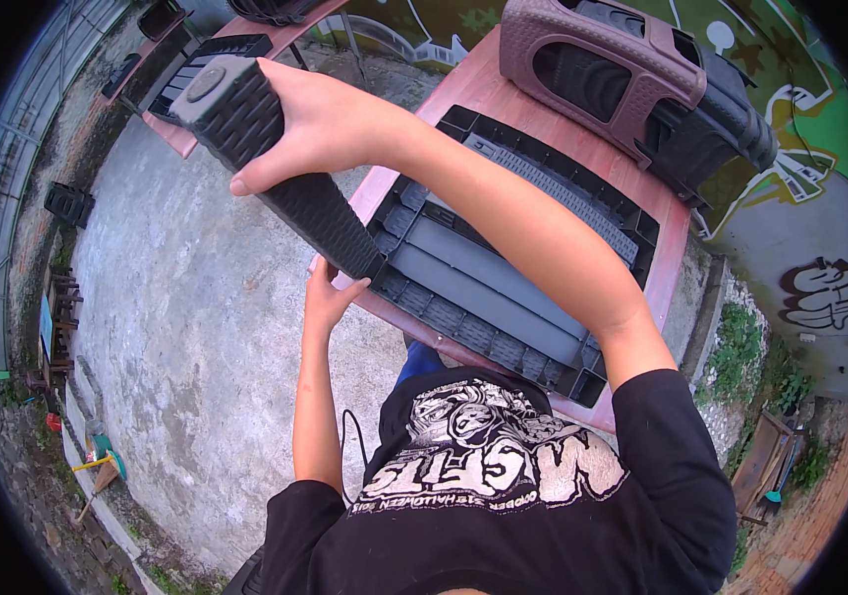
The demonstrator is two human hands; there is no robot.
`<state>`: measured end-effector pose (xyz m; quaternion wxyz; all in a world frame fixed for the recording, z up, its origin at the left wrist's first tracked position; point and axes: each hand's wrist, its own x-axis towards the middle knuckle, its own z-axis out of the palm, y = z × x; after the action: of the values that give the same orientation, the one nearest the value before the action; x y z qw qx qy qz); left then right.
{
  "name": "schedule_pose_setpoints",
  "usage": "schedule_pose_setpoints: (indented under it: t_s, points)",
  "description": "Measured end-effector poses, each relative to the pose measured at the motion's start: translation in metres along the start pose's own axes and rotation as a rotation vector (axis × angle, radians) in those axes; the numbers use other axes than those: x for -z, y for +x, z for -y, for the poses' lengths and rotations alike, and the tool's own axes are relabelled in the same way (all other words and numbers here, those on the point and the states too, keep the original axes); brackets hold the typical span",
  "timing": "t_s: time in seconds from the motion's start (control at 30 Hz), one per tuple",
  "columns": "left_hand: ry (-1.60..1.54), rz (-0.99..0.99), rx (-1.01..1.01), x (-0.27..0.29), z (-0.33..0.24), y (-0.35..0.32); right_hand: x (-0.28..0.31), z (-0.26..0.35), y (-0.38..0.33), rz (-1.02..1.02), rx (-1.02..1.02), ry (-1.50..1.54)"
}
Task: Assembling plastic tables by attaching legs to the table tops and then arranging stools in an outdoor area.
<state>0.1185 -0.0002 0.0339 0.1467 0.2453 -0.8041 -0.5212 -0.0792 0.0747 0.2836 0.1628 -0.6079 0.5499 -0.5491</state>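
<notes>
A dark grey plastic leg with a woven texture stands up at the near left corner of a dark grey plastic tabletop panel. The panel lies underside up, showing ribs and slots. Reaching across to the left, my right hand is closed around the leg's upper part, just below its squared end. My left hand grips the panel's corner at the leg's base, thumb on the near side and fingers partly hidden. The lower end of the leg meets the corner; whether it is seated there I cannot tell.
Under the panel is a reddish wooden table. On its far part rest a mauve plastic frame and a dark grey one. Another table at upper left bears dark plastic parts. A thin black cable hangs beside my left arm.
</notes>
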Motion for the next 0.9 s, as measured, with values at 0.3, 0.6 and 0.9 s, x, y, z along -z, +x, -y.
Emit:
schedule_pose_setpoints:
  t_s: [0.3,0.6,0.9]
  points:
    - [-0.021,-0.106,-0.063,-0.014,0.013,-0.003,0.010,-0.012,-0.002,0.075,0.014,0.024]
    - [0.508,-0.298,-0.359,-0.012,-0.007,-0.002,0.006,-0.018,-0.007,0.070,-0.010,0.058]
    - [0.164,-0.190,0.022,-0.016,-0.002,-0.011,-0.013,-0.016,-0.018,0.100,-0.009,0.033]
